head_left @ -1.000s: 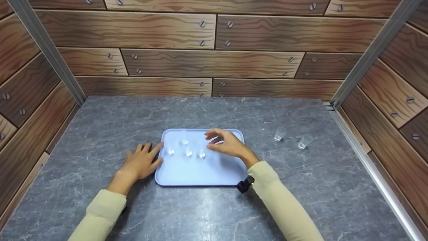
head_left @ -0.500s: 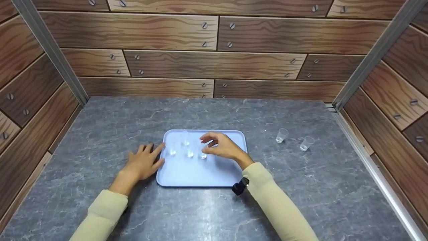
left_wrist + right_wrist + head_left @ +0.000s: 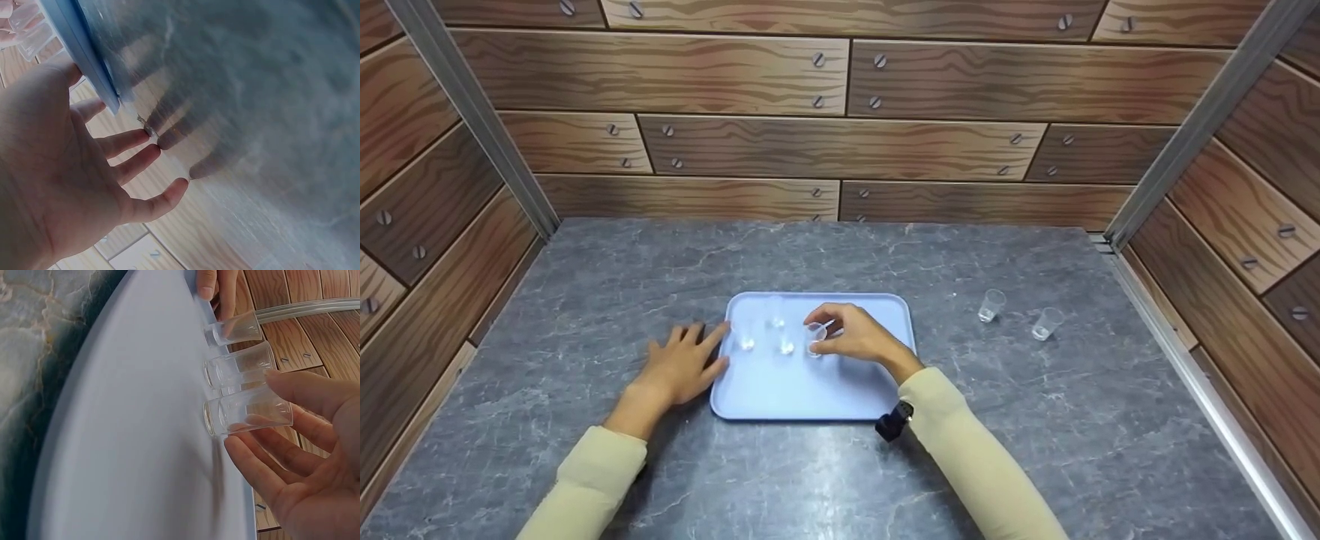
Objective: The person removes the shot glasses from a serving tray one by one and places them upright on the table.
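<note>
My right hand [image 3: 855,334] curls round a clear shot glass [image 3: 250,410] that stands upright on the light blue tray [image 3: 810,394]. In the right wrist view the thumb lies along one side of this glass and the fingers along the other. Several more shot glasses share the tray, among them a middle one [image 3: 786,341], a left one [image 3: 747,337] and a rear one [image 3: 776,315]. With fingers spread, my left hand [image 3: 679,367] rests on the table, its index finger and thumb at the tray's left edge [image 3: 84,56].
Two more clear glasses stand on the grey marbled table to the right of the tray, a nearer-in glass [image 3: 991,306] and an outer glass [image 3: 1047,324]. Wood-patterned walls [image 3: 840,146] and metal posts [image 3: 1192,124] enclose the table. A dark watch-like band [image 3: 894,421] sits on my right wrist.
My right hand has moved left and down a little, and its fingers have come round the rightmost glass on the tray. The left hand stays at the tray's edge.
</note>
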A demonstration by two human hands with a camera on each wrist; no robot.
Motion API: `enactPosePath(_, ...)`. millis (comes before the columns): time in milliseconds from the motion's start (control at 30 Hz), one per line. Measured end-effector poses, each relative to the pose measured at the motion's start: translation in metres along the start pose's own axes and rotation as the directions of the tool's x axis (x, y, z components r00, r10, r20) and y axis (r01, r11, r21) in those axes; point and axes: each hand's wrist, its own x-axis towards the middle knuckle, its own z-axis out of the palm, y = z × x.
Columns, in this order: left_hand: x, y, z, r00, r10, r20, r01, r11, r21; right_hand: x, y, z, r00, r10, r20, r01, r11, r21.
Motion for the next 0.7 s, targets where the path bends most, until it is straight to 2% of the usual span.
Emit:
enactPosePath(200, 0.001, 0.000, 0.000, 1.000, 0.002, 0.000, -0.002, 1.000, 0.018, 0.001, 0.002, -0.001, 1.000, -0.001, 0.001, 0.001, 1.000, 0.007)
enactPosePath(367, 0.000, 0.000, 0.000, 1.000, 0.001, 0.006, -0.001, 1.000, 0.020, -0.001, 0.003, -0.004, 0.998, -0.054, -0.012, 0.054, 0.998, -0.012)
enactPosePath(467, 0.000, -0.001, 0.000, 1.000, 0.004, 0.005, -0.004, 1.000, 0.016, -0.005, 0.002, -0.009, 0.996, -0.083, -0.024, 0.083, 0.996, -0.019)
enactPosePath(700, 0.000, 0.000, -0.001, 1.000, 0.002, 0.004, -0.002, 1.000, 0.010, -0.019, -0.005, -0.024, 0.994, -0.090, -0.056, 0.091, 0.996, 0.003)
